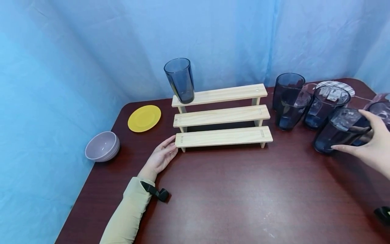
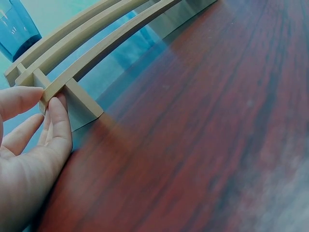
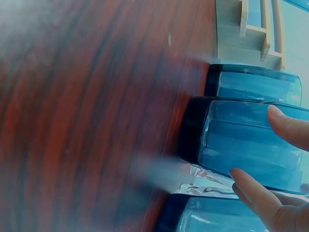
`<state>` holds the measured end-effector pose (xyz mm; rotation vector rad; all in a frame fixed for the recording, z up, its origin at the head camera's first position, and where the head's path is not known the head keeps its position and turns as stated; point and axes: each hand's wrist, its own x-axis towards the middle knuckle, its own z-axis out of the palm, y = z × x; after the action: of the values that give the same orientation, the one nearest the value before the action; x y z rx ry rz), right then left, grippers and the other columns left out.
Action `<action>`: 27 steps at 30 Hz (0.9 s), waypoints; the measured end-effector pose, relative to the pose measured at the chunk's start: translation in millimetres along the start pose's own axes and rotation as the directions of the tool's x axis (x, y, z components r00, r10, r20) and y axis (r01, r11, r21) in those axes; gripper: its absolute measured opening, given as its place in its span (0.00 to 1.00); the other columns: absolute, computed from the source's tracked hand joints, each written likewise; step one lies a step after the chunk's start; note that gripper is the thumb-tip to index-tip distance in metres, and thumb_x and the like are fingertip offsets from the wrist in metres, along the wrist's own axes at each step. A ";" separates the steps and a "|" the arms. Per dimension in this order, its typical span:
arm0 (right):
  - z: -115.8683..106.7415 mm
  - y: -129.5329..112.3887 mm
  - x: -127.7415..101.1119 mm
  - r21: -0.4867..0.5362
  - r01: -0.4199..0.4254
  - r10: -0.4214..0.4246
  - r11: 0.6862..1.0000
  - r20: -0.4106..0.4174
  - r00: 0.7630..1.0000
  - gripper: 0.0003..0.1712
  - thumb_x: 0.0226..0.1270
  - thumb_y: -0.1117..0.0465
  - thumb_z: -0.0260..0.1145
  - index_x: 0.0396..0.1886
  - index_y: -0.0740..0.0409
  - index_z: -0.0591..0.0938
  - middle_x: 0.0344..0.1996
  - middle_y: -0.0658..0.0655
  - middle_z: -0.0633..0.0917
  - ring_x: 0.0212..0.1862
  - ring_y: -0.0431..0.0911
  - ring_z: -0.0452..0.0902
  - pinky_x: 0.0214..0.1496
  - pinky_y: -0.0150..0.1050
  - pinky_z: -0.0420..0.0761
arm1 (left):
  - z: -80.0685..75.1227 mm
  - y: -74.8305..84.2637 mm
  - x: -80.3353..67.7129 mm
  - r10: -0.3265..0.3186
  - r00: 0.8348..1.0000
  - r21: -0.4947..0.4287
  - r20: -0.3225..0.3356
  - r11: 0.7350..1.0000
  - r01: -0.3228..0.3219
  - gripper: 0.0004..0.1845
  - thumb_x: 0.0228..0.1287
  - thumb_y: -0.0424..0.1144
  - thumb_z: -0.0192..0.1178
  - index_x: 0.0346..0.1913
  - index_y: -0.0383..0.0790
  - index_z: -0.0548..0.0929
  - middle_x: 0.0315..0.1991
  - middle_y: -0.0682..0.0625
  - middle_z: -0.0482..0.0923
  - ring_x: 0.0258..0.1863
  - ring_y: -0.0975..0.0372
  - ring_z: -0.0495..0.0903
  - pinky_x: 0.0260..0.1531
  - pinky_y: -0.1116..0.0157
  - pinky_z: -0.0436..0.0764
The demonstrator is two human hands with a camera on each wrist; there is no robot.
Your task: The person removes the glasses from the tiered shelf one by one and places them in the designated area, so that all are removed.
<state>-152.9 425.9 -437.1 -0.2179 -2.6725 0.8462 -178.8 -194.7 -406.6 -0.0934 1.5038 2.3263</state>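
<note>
Rack [image 1: 222, 117]: wooden, three steps, mid-table; one tumbler [image 1: 179, 80] upright on top step, left end.
Left hand [image 1: 160, 156]: fingers straight, touching the rack's lowest left corner.
Right hand [image 1: 370, 142]: fingers curled round the nearest glass [image 1: 338, 130] among several standing right of the rack.

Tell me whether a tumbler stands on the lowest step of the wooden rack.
No: the only dark blue glass tumbler on the three-step pale wooden rack stands on the top step.
</note>
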 end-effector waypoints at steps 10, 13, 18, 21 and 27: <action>-6.8 -11.5 0.6 -0.026 0.000 0.001 1.000 0.019 1.000 0.70 0.42 0.58 0.80 0.76 0.39 0.42 0.74 0.65 0.49 0.52 0.78 0.64 0.47 0.70 0.66 | 1.1 0.3 -0.1 -0.001 1.000 0.005 -0.002 1.000 0.001 0.31 0.71 0.22 0.40 0.74 0.35 0.49 0.39 0.54 0.76 0.37 0.69 0.78 0.41 0.75 0.77; -5.9 -9.9 2.5 -0.031 0.009 -0.009 0.999 0.009 1.000 0.71 0.41 0.58 0.81 0.76 0.38 0.42 0.73 0.65 0.51 0.50 0.77 0.66 0.46 0.69 0.67 | 1.0 0.2 0.0 -0.004 1.000 0.005 -0.005 1.000 0.004 0.31 0.71 0.22 0.41 0.74 0.35 0.49 0.40 0.54 0.76 0.37 0.69 0.78 0.41 0.75 0.77; -3.8 -3.2 6.9 -0.039 0.026 -0.026 0.999 -0.001 1.000 0.72 0.37 0.58 0.82 0.76 0.40 0.43 0.73 0.66 0.52 0.48 0.75 0.66 0.43 0.63 0.74 | 0.6 -0.5 0.6 -0.005 1.000 0.005 -0.007 1.000 0.005 0.31 0.70 0.22 0.40 0.74 0.35 0.49 0.39 0.53 0.76 0.37 0.69 0.78 0.41 0.75 0.77; -3.4 -1.7 8.6 -0.047 0.034 -0.034 0.998 -0.004 0.999 0.73 0.36 0.59 0.82 0.76 0.43 0.44 0.72 0.67 0.52 0.46 0.75 0.67 0.33 0.53 0.78 | 0.4 -0.9 0.9 -0.003 1.000 0.007 -0.004 1.000 0.003 0.31 0.70 0.22 0.40 0.74 0.34 0.49 0.39 0.53 0.76 0.37 0.69 0.78 0.41 0.74 0.77; -4.1 -4.9 10.2 -0.053 0.019 -0.019 0.998 0.004 1.000 0.72 0.37 0.59 0.82 0.76 0.44 0.44 0.72 0.69 0.52 0.44 0.76 0.66 0.17 0.29 0.69 | 0.1 -1.1 0.5 0.003 1.000 0.012 -0.003 1.000 -0.003 0.30 0.71 0.22 0.40 0.74 0.34 0.49 0.39 0.54 0.76 0.37 0.69 0.78 0.41 0.74 0.77</action>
<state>-161.2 426.5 -428.4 -0.2032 -2.6983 0.7718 -179.0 -194.1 -407.6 -0.0912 1.5196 2.3206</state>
